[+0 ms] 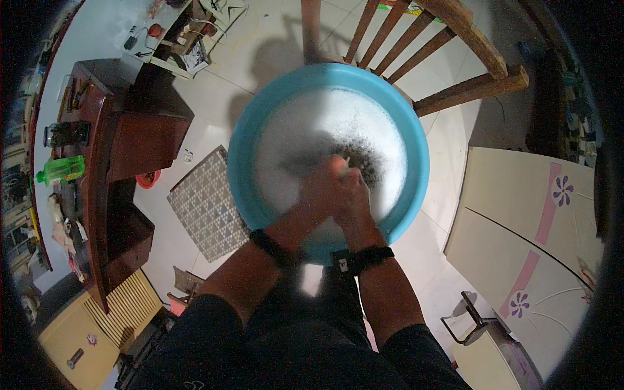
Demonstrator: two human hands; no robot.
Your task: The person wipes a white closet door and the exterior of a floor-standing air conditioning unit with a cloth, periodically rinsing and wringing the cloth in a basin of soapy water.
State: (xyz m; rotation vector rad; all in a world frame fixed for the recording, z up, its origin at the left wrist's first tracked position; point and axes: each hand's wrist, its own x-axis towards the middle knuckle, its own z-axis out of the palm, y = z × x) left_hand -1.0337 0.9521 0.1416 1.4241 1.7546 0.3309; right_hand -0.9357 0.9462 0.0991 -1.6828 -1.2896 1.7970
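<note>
A large blue basin (416,156) full of white suds (305,117) stands in front of me, apparently against a wooden chair. Over its middle, my left hand (320,185) and my right hand (353,196) are closed and pressed against each other. A small pale bit shows between the fingers, too little to name; whatever else they grip is hidden. Dark water (367,159) breaks through the foam just beyond the knuckles. Each wrist wears a black band, the right one (364,259) with a small face or tag on it.
The slatted wooden chair (416,45) rises beyond the basin. At left lie a patterned mat (208,201) and a dark red desk (146,136) carrying a green bottle (64,170). A cream cabinet (513,221) with purple flowers stands at right.
</note>
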